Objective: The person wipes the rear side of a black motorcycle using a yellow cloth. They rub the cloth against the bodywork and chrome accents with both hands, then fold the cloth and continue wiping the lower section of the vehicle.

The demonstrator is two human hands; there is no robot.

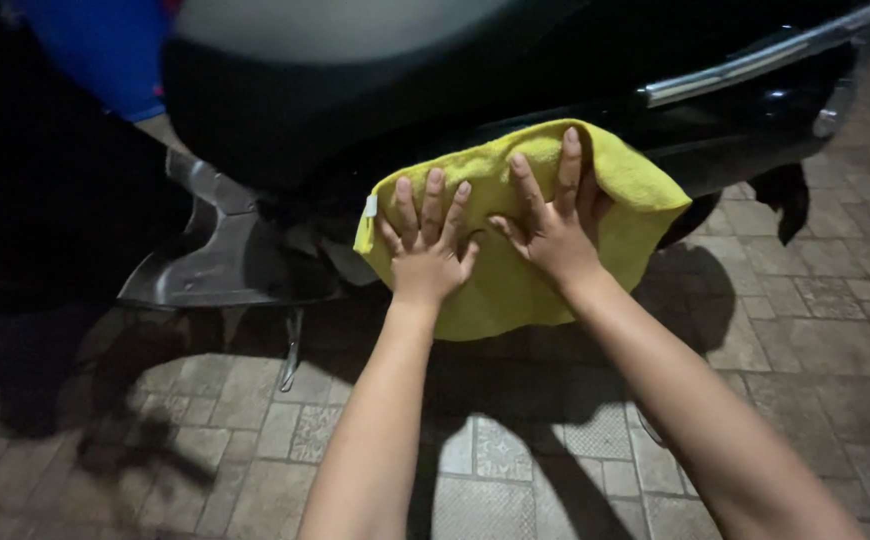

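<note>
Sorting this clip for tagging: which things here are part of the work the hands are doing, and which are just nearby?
In use:
- left hand, flat on the cloth
- right hand, flat on the cloth
- yellow microfibre cloth
- glossy black scooter side panel that the cloth is pressed against

Just nearby:
- grey scooter footboard
- metal side stand
- blue garment
- paved brick ground

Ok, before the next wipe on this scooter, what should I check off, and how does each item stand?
1. Left hand flat on the cloth, fingers spread: ok.
2. Right hand flat on the cloth: ok.
3. Cloth spread between hands and the scooter panel: ok.
4. Cloth's lower edge clear of the paving: ok.
5. Panel under the cloth clean: cannot tell, hidden.
6. Light enough to judge the dark bodywork: not ok, mostly in shadow.
</note>
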